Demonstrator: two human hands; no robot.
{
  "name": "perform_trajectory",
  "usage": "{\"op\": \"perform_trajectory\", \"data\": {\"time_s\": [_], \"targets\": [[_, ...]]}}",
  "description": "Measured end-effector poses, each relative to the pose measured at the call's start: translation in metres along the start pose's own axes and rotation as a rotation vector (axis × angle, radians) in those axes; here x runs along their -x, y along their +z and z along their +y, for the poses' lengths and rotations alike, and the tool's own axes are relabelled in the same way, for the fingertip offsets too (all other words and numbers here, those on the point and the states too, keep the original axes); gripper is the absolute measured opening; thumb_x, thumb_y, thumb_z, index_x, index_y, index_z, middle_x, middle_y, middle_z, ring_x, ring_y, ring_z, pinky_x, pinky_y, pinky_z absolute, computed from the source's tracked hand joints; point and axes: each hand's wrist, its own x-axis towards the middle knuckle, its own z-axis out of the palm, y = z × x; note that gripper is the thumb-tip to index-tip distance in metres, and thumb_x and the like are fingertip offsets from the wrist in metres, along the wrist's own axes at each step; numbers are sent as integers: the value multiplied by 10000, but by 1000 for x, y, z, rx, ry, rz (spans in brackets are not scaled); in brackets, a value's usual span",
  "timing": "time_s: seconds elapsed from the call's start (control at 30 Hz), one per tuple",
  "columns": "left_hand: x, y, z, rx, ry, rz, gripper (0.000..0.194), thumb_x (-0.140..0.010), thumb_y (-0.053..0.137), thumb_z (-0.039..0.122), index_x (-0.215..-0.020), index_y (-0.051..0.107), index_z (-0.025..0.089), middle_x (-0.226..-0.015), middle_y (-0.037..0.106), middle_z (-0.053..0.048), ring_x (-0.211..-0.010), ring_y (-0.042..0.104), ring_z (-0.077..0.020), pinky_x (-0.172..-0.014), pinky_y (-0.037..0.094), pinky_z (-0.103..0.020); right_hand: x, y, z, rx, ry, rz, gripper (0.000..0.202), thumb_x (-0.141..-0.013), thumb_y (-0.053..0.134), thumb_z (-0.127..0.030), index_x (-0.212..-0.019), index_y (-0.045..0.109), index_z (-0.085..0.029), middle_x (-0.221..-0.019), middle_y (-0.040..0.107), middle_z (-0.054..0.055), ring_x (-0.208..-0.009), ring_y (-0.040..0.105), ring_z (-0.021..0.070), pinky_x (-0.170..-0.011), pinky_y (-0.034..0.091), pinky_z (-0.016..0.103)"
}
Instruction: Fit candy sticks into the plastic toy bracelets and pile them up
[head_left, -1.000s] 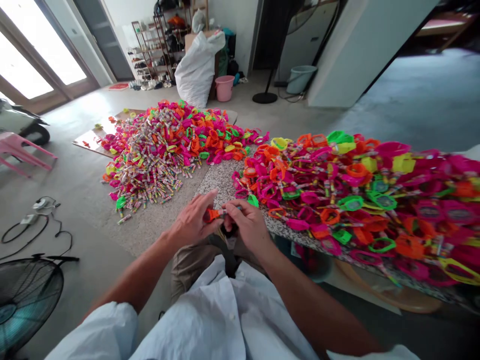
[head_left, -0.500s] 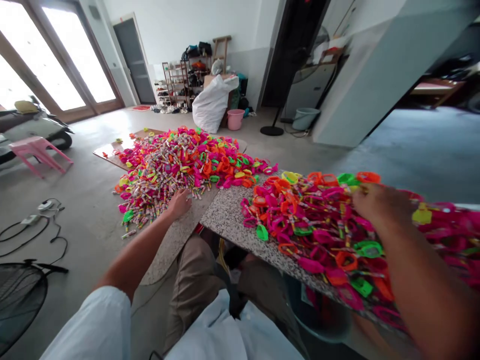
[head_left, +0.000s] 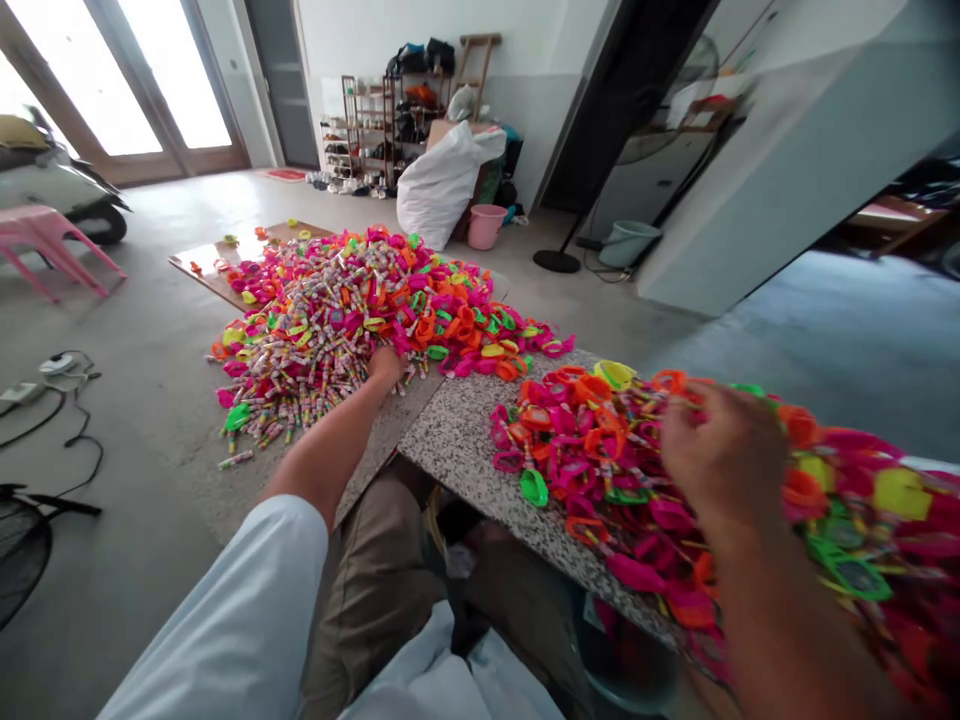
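My left hand (head_left: pixel 386 368) reaches into the near edge of a large heap of small printed tubes (head_left: pixel 311 340), which look like wrapped candy rolls. Its fingers are buried among the tubes, so their grip is hidden. Pink, orange, green and yellow plastic loops resembling toy watches (head_left: pixel 457 325) are mixed into that heap. On the right, my right hand (head_left: pixel 720 440) is curled closed over a second pile of toy watches (head_left: pixel 577 420), many with tubes among them. Blur and the hand's own back hide what its fingers hold.
Both piles lie on speckled stone slabs (head_left: pixel 450 440). Below the right slab's edge, by my knees, is a dark tub (head_left: pixel 630 670). Beyond stand a white sack (head_left: pixel 439 190), a pink bucket (head_left: pixel 486 226) and a fan base (head_left: pixel 556 261). Cables (head_left: pixel 82 430) trail on the left floor.
My left hand has moved right and deeper into the tube heap. My right hand has shifted slightly over its pile, with fingers still curled. The view has turned and tilted a little.
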Motion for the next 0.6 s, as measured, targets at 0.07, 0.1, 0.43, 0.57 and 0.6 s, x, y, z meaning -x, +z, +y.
{"op": "perform_trajectory", "data": {"time_s": [0.07,0.1,0.43,0.57,0.6], "targets": [[5,-9,-9,90,23,7,248,-857,765,384,-806,708,148,-789,730,-101,-852,682,-256,-760,463,-314,7,29,-59,-189,-158,-96,250,-999,540,-323,-1056,747,-197,-1120,761,187,-1109,714,372,-1033,550,546],[12,-17,-15,136,43,13,270,-871,744,404,-785,694,153,-722,690,-62,-780,647,-222,-717,442,-294,12,48,-89,-282,-217,-207,245,-1003,538,-306,-1058,751,-198,-1146,761,172,-1109,714,336,-1042,553,509],[179,-113,-106,444,193,8,401,-820,800,534,-1007,773,180,-632,552,46,-553,441,-101,-546,345,-229,0,219,-294,-308,-48,-900,347,-1029,534,-256,-1236,778,-121,-1366,699,223,-1215,697,333,-1029,535,397],[234,-134,-116,607,138,-12,408,-829,829,518,-1057,769,184,-776,665,2,-652,540,-111,-619,465,-232,-6,246,-315,-256,32,-954,412,-1009,553,-233,-1345,730,-76,-1402,672,275,-1259,684,355,-1036,529,408],[243,-137,-115,642,127,-13,393,-830,835,511,-1037,761,185,-805,678,-5,-675,556,-114,-632,485,-232,-6,249,-316,-252,43,-964,419,-999,560,-219,-1354,725,-69,-1406,670,280,-1268,679,353,-1042,526,409]]}}
